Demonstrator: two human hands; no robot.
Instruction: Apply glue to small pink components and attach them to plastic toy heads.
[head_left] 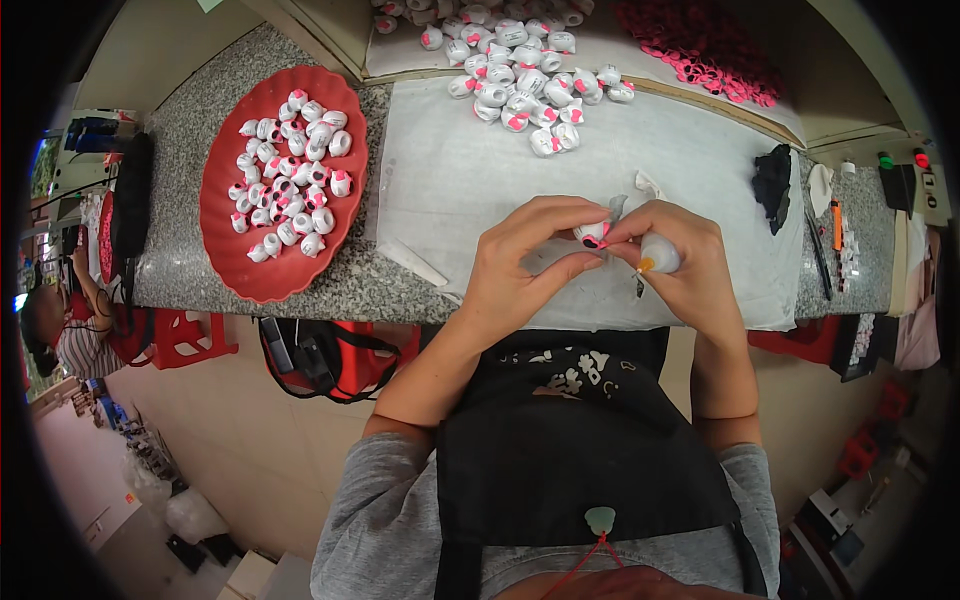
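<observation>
My left hand (515,255) is closed, pinching a small white figurine head (590,232) with pink and dark parts between thumb and fingertips. Against the same piece, the thumb and forefinger of my right hand (695,250) press at its pink side; whether they hold a separate bit there is too small to tell. A small translucent squeeze bottle (660,252) with an orange-yellow tip is gripped in the right palm, its tip pointing down toward me. Both hands are over a white sheet (450,170) on the granite worktop.
A red scalloped tray (222,215) with several white heads stands at left. More white heads (525,75) are heaped at the back, beside pink pieces (700,60). A black cloth (773,188) and slim tools (820,245) lie at right. Another person (80,340) is at far left.
</observation>
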